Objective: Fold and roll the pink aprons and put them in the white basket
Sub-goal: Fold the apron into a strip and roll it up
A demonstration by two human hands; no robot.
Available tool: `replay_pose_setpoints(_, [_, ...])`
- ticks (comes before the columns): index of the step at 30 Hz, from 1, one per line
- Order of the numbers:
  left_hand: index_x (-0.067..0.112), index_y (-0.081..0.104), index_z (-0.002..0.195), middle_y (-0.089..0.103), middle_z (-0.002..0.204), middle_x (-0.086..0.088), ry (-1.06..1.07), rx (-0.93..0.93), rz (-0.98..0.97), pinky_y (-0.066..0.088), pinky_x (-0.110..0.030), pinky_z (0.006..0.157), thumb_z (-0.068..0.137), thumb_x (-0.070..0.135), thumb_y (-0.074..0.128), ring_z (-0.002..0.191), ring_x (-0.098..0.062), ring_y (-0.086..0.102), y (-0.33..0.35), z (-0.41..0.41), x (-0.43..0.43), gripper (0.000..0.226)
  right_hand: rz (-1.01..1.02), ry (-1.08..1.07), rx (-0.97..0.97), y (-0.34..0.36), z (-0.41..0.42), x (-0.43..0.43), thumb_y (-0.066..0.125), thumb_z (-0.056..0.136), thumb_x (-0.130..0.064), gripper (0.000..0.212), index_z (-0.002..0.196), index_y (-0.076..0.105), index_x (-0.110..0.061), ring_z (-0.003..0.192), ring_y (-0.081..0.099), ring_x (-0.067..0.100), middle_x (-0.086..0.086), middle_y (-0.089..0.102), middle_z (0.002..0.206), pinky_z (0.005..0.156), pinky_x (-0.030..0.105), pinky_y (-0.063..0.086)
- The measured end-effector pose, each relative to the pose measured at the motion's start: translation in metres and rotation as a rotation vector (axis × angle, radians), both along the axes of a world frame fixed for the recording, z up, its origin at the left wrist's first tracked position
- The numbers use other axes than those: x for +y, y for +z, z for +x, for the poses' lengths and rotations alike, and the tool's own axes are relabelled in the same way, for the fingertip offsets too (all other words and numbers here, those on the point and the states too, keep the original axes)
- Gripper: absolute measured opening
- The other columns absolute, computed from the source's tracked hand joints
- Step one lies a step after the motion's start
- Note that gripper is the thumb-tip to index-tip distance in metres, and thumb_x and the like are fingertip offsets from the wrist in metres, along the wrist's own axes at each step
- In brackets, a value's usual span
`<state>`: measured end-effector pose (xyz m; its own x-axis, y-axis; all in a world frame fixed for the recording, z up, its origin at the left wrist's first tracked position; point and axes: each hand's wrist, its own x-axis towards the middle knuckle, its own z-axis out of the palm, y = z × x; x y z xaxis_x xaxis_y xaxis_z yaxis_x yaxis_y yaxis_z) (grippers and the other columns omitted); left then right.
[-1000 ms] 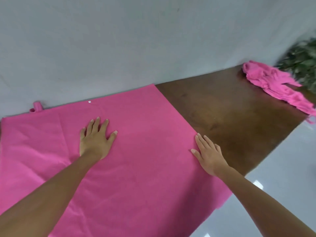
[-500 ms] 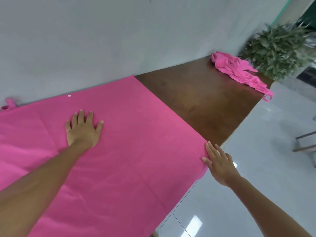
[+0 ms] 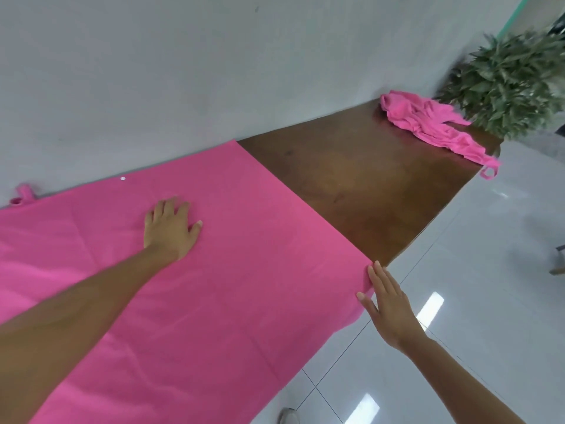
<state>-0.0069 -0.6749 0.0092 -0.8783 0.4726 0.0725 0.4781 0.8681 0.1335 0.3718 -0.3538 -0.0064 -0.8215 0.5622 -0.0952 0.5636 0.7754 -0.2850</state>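
You are pressing your left hand (image 3: 169,231) flat on the spread pink apron (image 3: 229,286) near its far edge, fingers straight and close together, thumb out. The apron is lying on the wooden table (image 3: 351,185), its long axis running left to right along the wall. Your right hand (image 3: 391,310), fingers straight and together, is touching the apron's near right corner, so it is probably the hand to start the fold.

Bright, even light leaves white glare on the floor (image 3: 477,270), and the plant (image 3: 516,84) looks motion-blurred.
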Motion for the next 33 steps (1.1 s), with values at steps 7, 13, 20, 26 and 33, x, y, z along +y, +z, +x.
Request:
replay_pose_setpoints(7, [0.013, 0.045, 0.15, 0.041, 0.156, -0.01, -0.4, -0.094, -0.037, 0.029, -0.044, 0.118, 0.102, 0.038, 0.053, 0.142, -0.032, 0.036, 0.013, 0.023, 0.111, 0.054, 0.09, -0.067, 0.176, 0.014, -0.018, 0.016, 0.032, 0.102, -0.048, 0.049, 0.126, 0.064, -0.019, 0.113, 0.056, 0.018, 0.001, 0.065, 0.126, 0.094, 0.035, 0.053])
replay_pose_setpoints(13, [0.005, 0.055, 0.139, 0.054, 0.14, -0.014, -0.549, -0.268, 0.001, 0.04, -0.033, 0.106, 0.102, 0.018, 0.058, 0.128, -0.03, 0.052, 0.032, 0.036, 0.207, 0.04, -0.034, -0.131, 0.242, 0.025, -0.044, 0.04, 0.055, 0.101, -0.036, 0.015, 0.107, 0.061, -0.023, 0.097, 0.044, 0.011, -0.009, 0.056, 0.104, 0.076, 0.025, 0.04])
replay_pose_setpoints(20, [0.008, 0.062, 0.12, 0.054, 0.119, -0.009, -0.56, -0.295, -0.017, 0.043, -0.034, 0.089, 0.098, 0.005, 0.059, 0.105, -0.029, 0.056, 0.033, 0.02, 0.26, 0.023, -0.194, -0.093, 0.199, 0.025, -0.06, 0.068, 0.065, 0.095, -0.039, 0.015, 0.09, 0.058, -0.027, 0.097, 0.045, 0.014, -0.009, 0.057, 0.098, 0.079, 0.026, 0.043])
replay_pose_setpoints(26, [0.016, 0.054, 0.089, 0.043, 0.095, 0.003, -0.56, -0.304, 0.001, 0.035, -0.028, 0.067, 0.089, -0.002, 0.061, 0.081, -0.02, 0.046, 0.032, 0.011, 0.274, 0.019, -0.208, -0.014, 0.109, 0.031, -0.061, 0.081, 0.062, 0.096, -0.046, 0.023, 0.087, 0.06, -0.025, 0.096, 0.047, 0.014, -0.008, 0.054, 0.097, 0.08, 0.03, 0.046])
replay_pose_setpoints(33, [0.015, 0.053, 0.082, 0.043, 0.094, 0.003, -0.539, -0.297, -0.112, 0.043, -0.035, 0.075, 0.091, 0.005, 0.063, 0.08, -0.022, 0.051, 0.038, 0.005, 0.277, 0.017, -0.228, 0.086, 0.067, 0.035, -0.055, 0.088, 0.053, 0.096, -0.059, 0.039, 0.085, 0.061, -0.023, 0.102, 0.047, 0.015, -0.006, 0.051, 0.102, 0.083, 0.029, 0.047])
